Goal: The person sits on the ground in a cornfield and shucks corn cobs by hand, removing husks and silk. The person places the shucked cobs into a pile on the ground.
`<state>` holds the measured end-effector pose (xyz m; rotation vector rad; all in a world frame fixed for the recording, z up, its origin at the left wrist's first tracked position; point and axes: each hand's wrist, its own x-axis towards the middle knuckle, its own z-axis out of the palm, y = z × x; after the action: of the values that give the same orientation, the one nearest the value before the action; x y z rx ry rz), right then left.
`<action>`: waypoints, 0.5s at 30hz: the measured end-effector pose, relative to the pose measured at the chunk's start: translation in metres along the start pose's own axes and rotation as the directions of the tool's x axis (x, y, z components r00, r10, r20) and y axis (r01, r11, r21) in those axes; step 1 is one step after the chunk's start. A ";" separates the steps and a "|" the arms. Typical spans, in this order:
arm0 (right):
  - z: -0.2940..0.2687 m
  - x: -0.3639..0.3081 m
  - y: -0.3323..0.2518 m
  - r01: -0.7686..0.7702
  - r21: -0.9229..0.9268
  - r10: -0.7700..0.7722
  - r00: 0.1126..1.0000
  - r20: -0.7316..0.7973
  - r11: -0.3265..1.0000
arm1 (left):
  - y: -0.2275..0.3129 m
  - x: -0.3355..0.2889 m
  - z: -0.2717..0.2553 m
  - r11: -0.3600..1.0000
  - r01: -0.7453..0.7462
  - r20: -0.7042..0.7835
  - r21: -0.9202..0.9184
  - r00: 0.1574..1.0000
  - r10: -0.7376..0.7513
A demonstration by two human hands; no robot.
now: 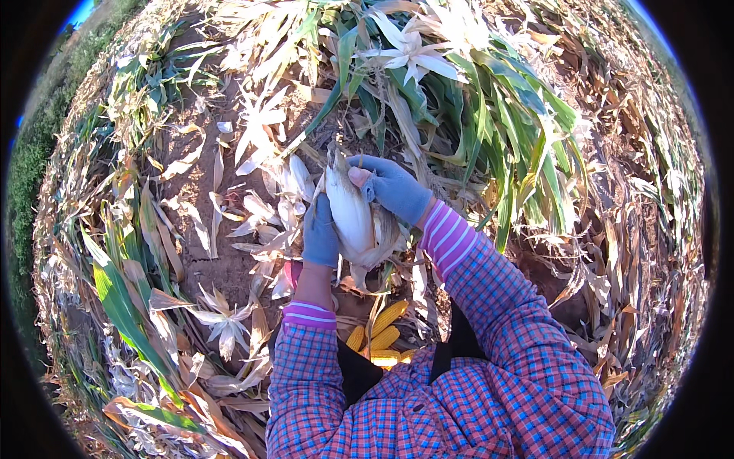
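Nearest, along the lower edge, one blue-and-red checked shirt, with two sleeves reaching forward and two purple-and-white striped cuffs, one at each wrist. Just in front of the body, low between the forearms, a small pile of bare yellow cobs, at least four by count (overlapping and partly hidden, hence hard to number exactly).

Past the cuffs, two hands in blue-grey gloves, both on one ear of corn, held in front of the body with the narrow end pointing away. On the ear, smooth white inner husk facing up, and drier, tan husk hanging loose at the lower end. Left hand: fingers grasping the ear along its left side. Right hand: fingers grasping the upper right part, near the narrow end, with one bare thumb tip in sight.

Around and beyond, brown soil under dry leaves too many to count. To the left, one long green leaf and one pale, star-shaped opened husk. Farther ahead, one large heap of green leaves, topped by another white star-shaped husk. Farthest, at the left rim, green bushes.
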<state>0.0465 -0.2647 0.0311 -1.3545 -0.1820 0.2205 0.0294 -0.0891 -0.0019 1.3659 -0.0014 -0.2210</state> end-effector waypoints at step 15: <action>0.011 -0.008 0.000 -0.067 0.197 0.039 0.989 0.139 0.978 | -0.007 -0.005 -0.007 0.889 0.284 0.408 -0.359 0.904 -0.124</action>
<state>0.0358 -0.2562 0.0331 -1.1442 -0.2307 0.3664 0.0241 -0.0824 -0.0098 0.8814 -0.1228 -0.6303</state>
